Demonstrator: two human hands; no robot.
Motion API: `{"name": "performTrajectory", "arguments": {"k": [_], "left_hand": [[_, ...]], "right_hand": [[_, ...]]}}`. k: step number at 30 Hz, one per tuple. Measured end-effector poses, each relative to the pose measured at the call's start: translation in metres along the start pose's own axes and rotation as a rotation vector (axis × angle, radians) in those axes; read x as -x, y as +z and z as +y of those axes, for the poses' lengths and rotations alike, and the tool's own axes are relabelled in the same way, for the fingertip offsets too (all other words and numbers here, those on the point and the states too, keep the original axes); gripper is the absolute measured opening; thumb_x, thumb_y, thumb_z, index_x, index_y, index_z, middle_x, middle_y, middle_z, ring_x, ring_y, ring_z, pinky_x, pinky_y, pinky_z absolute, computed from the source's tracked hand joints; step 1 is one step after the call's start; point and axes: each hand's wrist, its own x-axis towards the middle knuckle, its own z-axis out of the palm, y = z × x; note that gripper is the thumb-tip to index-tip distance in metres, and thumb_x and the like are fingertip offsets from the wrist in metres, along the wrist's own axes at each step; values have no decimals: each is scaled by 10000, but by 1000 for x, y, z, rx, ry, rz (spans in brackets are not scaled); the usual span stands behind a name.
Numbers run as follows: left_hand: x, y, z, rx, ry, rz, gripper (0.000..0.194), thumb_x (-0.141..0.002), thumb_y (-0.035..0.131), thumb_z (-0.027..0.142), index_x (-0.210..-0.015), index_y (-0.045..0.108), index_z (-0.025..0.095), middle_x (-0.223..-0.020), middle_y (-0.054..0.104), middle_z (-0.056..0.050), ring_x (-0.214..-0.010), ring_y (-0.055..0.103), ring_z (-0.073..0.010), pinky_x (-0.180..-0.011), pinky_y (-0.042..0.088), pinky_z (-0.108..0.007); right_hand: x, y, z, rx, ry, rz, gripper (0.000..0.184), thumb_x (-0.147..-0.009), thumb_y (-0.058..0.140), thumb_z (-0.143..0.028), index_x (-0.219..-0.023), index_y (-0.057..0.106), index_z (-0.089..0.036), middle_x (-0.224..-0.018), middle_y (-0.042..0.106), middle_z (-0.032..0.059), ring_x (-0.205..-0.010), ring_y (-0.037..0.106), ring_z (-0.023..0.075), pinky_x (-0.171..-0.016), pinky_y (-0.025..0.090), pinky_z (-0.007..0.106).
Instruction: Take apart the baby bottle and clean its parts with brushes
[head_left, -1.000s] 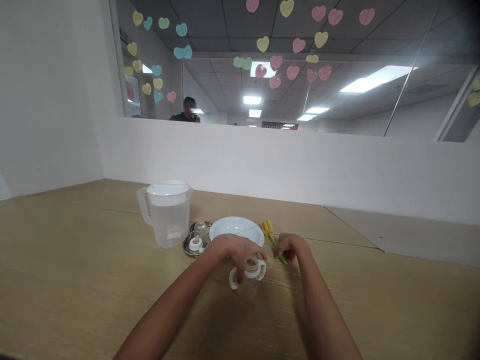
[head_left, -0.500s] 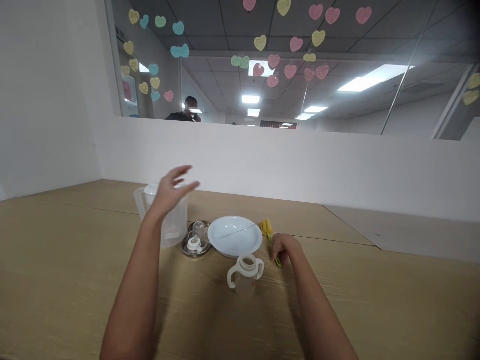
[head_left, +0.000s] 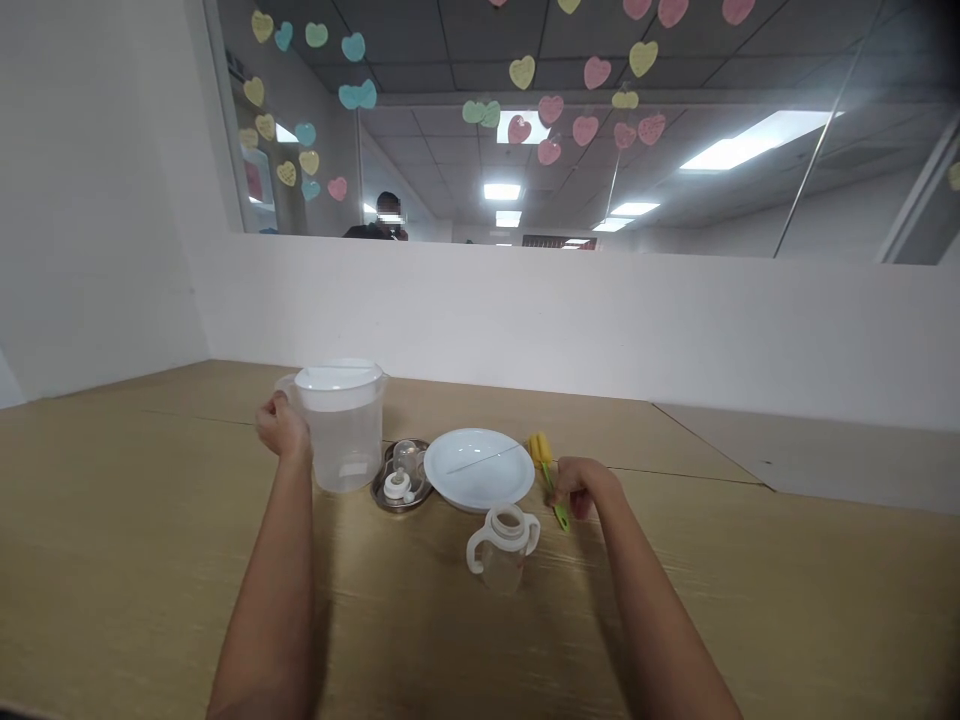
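At the left, my left hand (head_left: pixel 283 425) is closed around the handle of a clear plastic pitcher (head_left: pixel 347 440), which stands upright with its white lid on. My right hand (head_left: pixel 585 487) has its fingers curled at the green handle of a bottle brush (head_left: pixel 541 452) with a yellow sponge head; the brush lies on the table. Between my forearms stands a baby bottle (head_left: pixel 504 560), open at the top, with two white side handles. Just behind it sits a white bowl (head_left: pixel 480 470).
A small metal tray (head_left: pixel 401 505) between pitcher and bowl holds a white bottle nipple ring (head_left: pixel 397 486) and a clear cap (head_left: pixel 406 457). Behind the wooden table (head_left: pixel 420 640) rises a white wall (head_left: pixel 525 320) with a window above, where a person (head_left: pixel 386 218) shows.
My left hand has come down from in front of the pitcher, fingers spread, to its handle and closed there. My right hand stays by the brush. The view has shifted slightly.
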Motion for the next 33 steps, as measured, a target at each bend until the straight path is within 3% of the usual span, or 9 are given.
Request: {"name": "performTrajectory", "arguments": {"k": [6,8,11,13,16,20,23,27,33], "left_hand": [[8,-7,16,8,0,25,221,-810,397,323,-925,438,139,-1030,500,-94,-1025,412,-282,-826,265,-417],[19,-14,31,13,120,44,284,-824,407,354,-1016,432,147,-1142,459,-98,-1123,346,-303,-880,222,-434],[42,-20,56,87,483,204,287,-853,372,322,-1033,478,125,-1102,505,-112,-1068,417,-255,-903,268,-409],[61,-18,70,94,712,79,283,-867,337,302,-953,535,119,-946,582,-103,-928,507,-204,-844,351,-343],[89,-9,84,-127,921,-297,324,-856,325,309,-790,590,136,-765,619,-86,-756,558,-175,-740,397,-282],[116,6,91,-670,868,-893,338,-844,322,291,-897,623,146,-904,656,-113,-842,593,-193,-705,407,-263],[127,15,84,-871,759,-1174,242,-761,443,218,-811,654,112,-784,677,-129,-708,625,-187,-618,424,-242],[128,22,64,-1021,632,-1354,154,-702,520,147,-678,655,77,-646,665,-121,-517,601,-166,-534,433,-246],[129,34,41,-1144,631,-1343,156,-782,583,228,-838,637,92,-871,660,-92,-787,621,-178,-716,491,-333]], "right_hand": [[17,-15,-4,47,-42,82,162,-682,629,-237,-672,605,-77,-507,606,107,-513,620,223,-507,492,280],[19,-16,-11,54,-94,204,198,-741,565,-261,-711,613,-72,-574,629,131,-556,630,222,-544,483,275],[13,-10,-26,63,-144,457,329,-854,401,-301,-874,613,-50,-825,653,207,-800,636,259,-695,460,303],[6,-1,-37,57,-164,606,397,-902,288,-303,-1022,574,-56,-1014,614,224,-972,582,269,-777,425,315],[-5,14,-49,47,-215,694,392,-912,265,-293,-1124,546,-123,-1077,608,161,-1016,559,238,-798,404,295],[-17,26,-49,48,-276,716,370,-895,312,-260,-1155,565,-187,-1067,631,99,-1000,569,200,-805,393,263],[-23,26,-43,42,-290,724,355,-868,354,-234,-1109,611,-186,-1042,646,90,-995,573,193,-803,393,250],[-29,23,-38,29,-285,734,298,-818,427,-213,-964,683,-172,-958,673,93,-928,600,197,-757,406,241],[-29,23,-36,-2,-278,778,257,-757,478,-181,-861,712,-155,-879,689,104,-830,625,204,-662,416,236]]}}
